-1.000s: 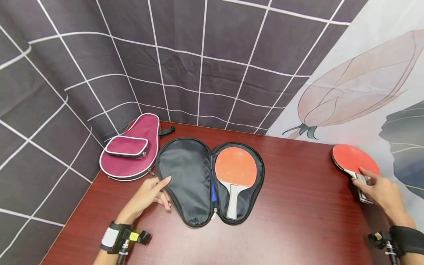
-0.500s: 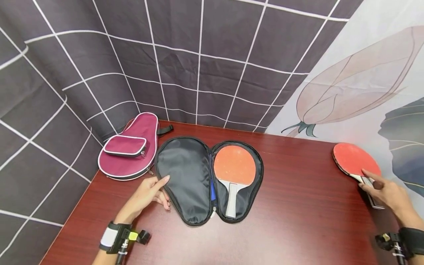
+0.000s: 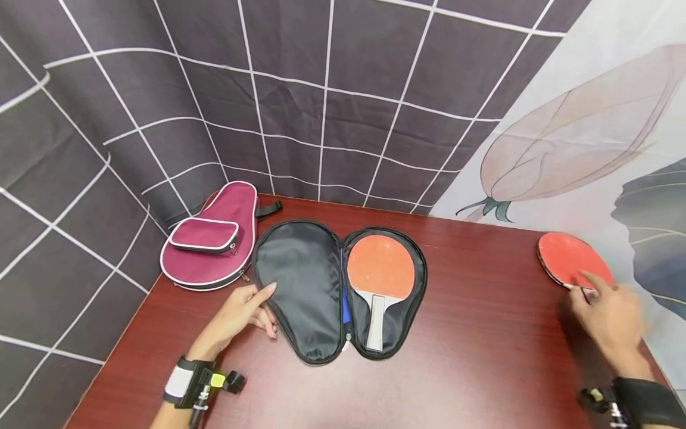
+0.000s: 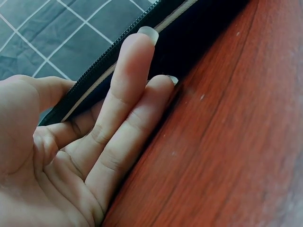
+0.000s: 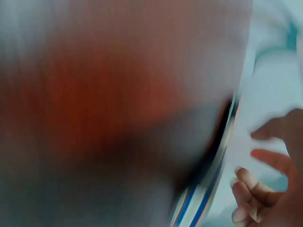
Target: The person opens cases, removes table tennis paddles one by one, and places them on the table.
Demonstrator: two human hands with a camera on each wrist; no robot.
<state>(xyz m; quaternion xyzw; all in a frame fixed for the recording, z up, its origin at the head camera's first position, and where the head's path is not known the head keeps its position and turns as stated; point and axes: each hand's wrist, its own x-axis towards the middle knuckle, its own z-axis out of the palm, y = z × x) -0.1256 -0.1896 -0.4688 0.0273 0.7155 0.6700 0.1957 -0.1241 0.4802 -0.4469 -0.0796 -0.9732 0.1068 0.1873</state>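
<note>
A black table tennis paddle case (image 3: 300, 280) lies unfolded on the table. In its right half rests an orange-faced paddle (image 3: 380, 268), its pale handle towards me. My left hand (image 3: 236, 316) pinches the left edge of the case between thumb and fingers. The left wrist view shows the zippered edge (image 4: 102, 61) in that grip, with two fingers stretched out beneath it. At the far right, a red paddle (image 3: 570, 256) lies by the wall. My right hand (image 3: 613, 316) hovers over its handle, hiding most of it. In the right wrist view the loosely bent fingers (image 5: 258, 187) stand apart from the striped handle edge (image 5: 203, 189).
A maroon paddle case (image 3: 214, 262) with white piping and a small zipped pocket lies at the back left, its black strap (image 3: 269, 210) pointing right. Grey gridded cloth (image 3: 300, 107) hangs behind the table (image 3: 482, 333); a flower-print sheet (image 3: 568, 155) covers the right side.
The right hand held the red paddle by its handle, shifted it slightly right, then let go and is moving, blurred. My left hand keeps its pinch on the black case.
</note>
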